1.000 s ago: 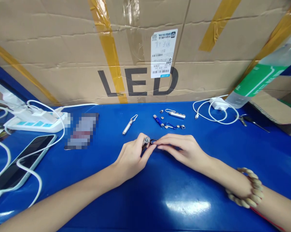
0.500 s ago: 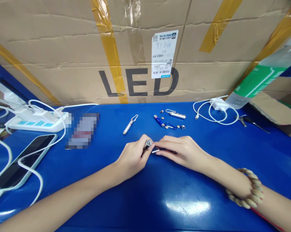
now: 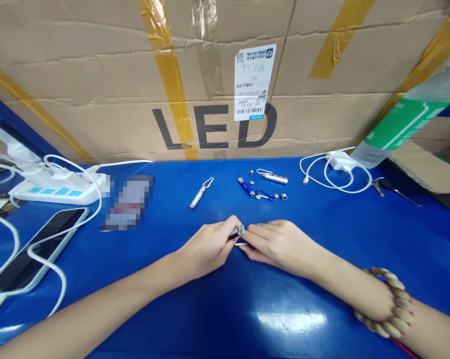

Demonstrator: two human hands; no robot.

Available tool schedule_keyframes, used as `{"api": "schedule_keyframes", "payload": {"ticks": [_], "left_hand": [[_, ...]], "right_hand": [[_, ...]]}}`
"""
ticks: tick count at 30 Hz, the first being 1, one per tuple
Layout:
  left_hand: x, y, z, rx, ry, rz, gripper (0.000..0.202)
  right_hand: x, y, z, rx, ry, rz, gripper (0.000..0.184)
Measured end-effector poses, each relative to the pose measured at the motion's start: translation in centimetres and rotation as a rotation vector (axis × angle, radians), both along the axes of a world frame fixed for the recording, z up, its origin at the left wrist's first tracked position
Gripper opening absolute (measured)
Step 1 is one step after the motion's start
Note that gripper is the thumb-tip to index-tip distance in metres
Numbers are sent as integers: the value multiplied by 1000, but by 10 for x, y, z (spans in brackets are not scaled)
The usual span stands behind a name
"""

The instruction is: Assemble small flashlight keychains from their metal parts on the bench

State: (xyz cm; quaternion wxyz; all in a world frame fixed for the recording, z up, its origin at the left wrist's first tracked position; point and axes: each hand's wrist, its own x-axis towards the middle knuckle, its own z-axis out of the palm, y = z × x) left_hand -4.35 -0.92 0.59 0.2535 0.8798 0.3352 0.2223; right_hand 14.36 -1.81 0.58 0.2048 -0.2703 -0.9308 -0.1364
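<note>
In the head view my left hand (image 3: 213, 249) is closed on a small shiny silver metal piece (image 3: 239, 230) that shows past the thumb and forefinger. My right hand (image 3: 280, 244) meets it, its fingers curled and pressed together. A thin silver edge (image 3: 241, 244) shows between the hands; I cannot tell what it belongs to. Beyond the hands lie a silver keychain flashlight (image 3: 198, 197) with a clip, a blue flashlight tube (image 3: 246, 187), a blue carabiner clip (image 3: 265, 195), a silver tube (image 3: 275, 178) with a wire clip, several button cells (image 3: 252, 182) and a small silver cap (image 3: 283, 197).
A large cardboard box (image 3: 112, 99) stands along the back of the blue table (image 3: 210, 319). At left are a power strip (image 3: 56, 192), a phone (image 3: 38, 249), white cables and a blurred-out flat item (image 3: 129, 202). At right are a charger (image 3: 340, 160), keys (image 3: 377, 187) and a bottle (image 3: 404, 119).
Both hands have moved slightly nearer to me and stay together. The silver piece in my left hand has shifted right and down. My right fingers have curled in more.
</note>
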Motion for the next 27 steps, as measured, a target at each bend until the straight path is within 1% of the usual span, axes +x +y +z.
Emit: {"api": "schedule_keyframes", "payload": {"ticks": [4,8,12,17,23,25,27], "left_hand": [[0,1,-1,25,-27,-8,14],[1,0,-3,26,-42,7,14],[1,-1,-3,26,-75,36,14],[1,1,-2,21,-80,39,14],[2,-1,0,7,-9,24,13],[2,-3,1,18,3,53,11],[3,-5,3,38,23,117,9]], "right_hand": [[0,0,-2,71,24,9,34],[-1,0,-2,94,45,8,36],[-2,0,0,113,67,-31,36],[-5,-2,2,102,107,-52,36],[-5,-2,5,47,122,-42,39],[-2,-1,6,22,128,-38,37],[1,1,7,1,144,-44,34]]}}
